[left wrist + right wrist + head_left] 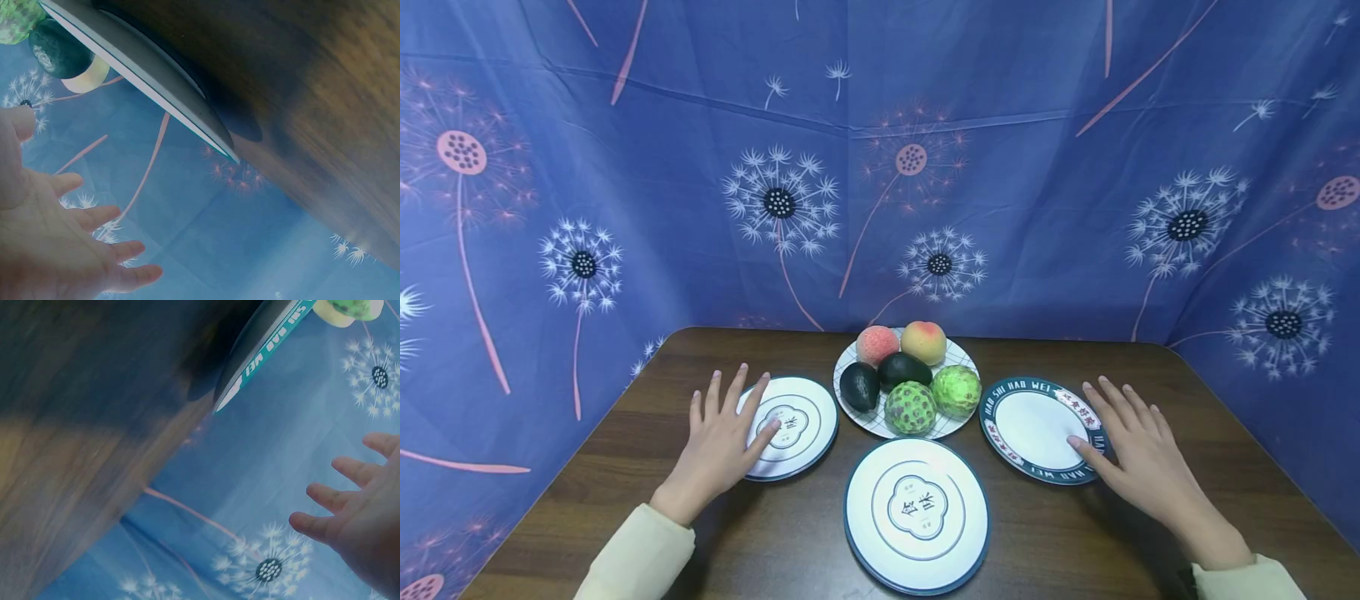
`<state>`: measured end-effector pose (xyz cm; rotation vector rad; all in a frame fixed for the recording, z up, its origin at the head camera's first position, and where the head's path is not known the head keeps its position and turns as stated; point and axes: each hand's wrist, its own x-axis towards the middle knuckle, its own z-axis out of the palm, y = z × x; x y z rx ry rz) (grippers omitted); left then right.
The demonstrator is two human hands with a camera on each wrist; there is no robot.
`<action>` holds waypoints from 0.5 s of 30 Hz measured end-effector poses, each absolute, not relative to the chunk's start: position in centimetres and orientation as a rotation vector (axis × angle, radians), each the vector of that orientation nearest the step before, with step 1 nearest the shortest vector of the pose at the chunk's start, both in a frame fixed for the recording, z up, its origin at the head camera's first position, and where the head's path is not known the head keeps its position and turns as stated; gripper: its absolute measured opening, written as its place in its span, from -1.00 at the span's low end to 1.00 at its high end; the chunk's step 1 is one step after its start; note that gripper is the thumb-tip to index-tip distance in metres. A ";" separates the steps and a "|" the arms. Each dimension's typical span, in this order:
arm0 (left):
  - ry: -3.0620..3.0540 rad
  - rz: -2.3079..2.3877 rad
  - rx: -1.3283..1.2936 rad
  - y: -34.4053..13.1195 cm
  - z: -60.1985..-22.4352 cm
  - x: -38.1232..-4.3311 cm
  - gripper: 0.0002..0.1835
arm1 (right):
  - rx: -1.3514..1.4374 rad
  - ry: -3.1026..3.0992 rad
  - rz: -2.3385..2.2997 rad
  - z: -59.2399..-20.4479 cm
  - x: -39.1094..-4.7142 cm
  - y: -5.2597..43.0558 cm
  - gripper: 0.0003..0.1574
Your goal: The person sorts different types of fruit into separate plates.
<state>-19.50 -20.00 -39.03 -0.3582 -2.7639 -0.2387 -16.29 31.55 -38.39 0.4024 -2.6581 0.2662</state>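
Observation:
My left hand [722,433] is spread with straight fingers above the left edge of a white plate [801,454] with a printed centre. In the left wrist view, a gap shows between this hand [62,244] and the plate [159,94]. On the other side, my right hand [1146,458] hovers, fingers extended, over the right rim of a green-rimmed plate [1033,429] with lettering. Neither hand holds anything. Between them, a checked plate [871,420] bears two peaches [923,342], two dark avocados [860,386] and two bumpy green fruits [910,408].
Nearest me on the wooden table [760,550] lies another white plate [917,546] with a blue edge, possibly stacked; I cannot tell how many. Behind the table's far edge hangs a blue cloth [1037,208] with a dandelion print.

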 end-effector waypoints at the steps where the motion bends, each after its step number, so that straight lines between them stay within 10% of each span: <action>1: -2.766 -0.248 -0.357 -20.0 -39.0 -19.6 -0.27 | 0.409 -2.653 0.271 -38.4 -16.3 31.3 -0.02; 15: -2.860 -0.312 -0.311 -21.5 -39.6 -21.4 -0.31 | 0.478 -2.613 0.240 -37.4 -17.5 27.8 -0.06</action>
